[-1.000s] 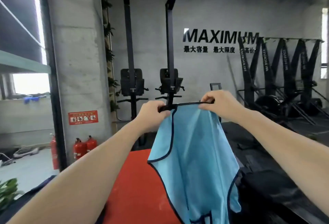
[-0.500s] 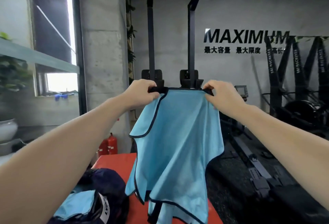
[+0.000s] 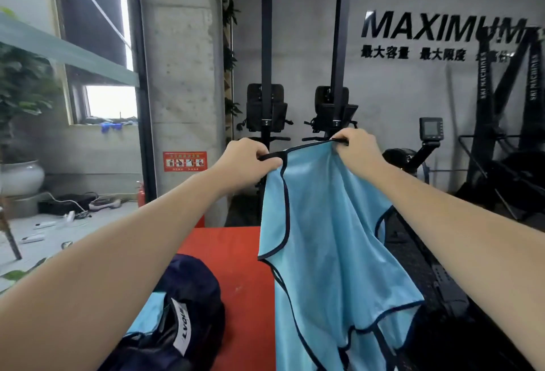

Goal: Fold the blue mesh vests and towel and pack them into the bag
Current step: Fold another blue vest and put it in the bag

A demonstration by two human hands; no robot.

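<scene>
A light blue mesh vest (image 3: 327, 246) with dark trim hangs in the air in front of me, above the right side of a red surface (image 3: 236, 267). My left hand (image 3: 247, 161) pinches its top edge at the left corner. My right hand (image 3: 356, 149) pinches the same edge at the right corner. The vest's lower part falls out of view at the bottom. A dark navy bag (image 3: 182, 317) with a white label lies at the lower left on the red surface. More light blue cloth (image 3: 147, 317) shows at the bag's opening, partly hidden by my left forearm.
A concrete pillar (image 3: 180, 75) stands behind the red surface. Black gym machines (image 3: 333, 111) line the back wall, with more equipment on the dark floor at the right. A potted plant (image 3: 20, 99), cables and a fire extinguisher (image 3: 141, 196) are at the left.
The view has tilted down and shifted. The vest hangs lower and further right over the red surface, still held by both hands at its top edge. More of the bag shows.
</scene>
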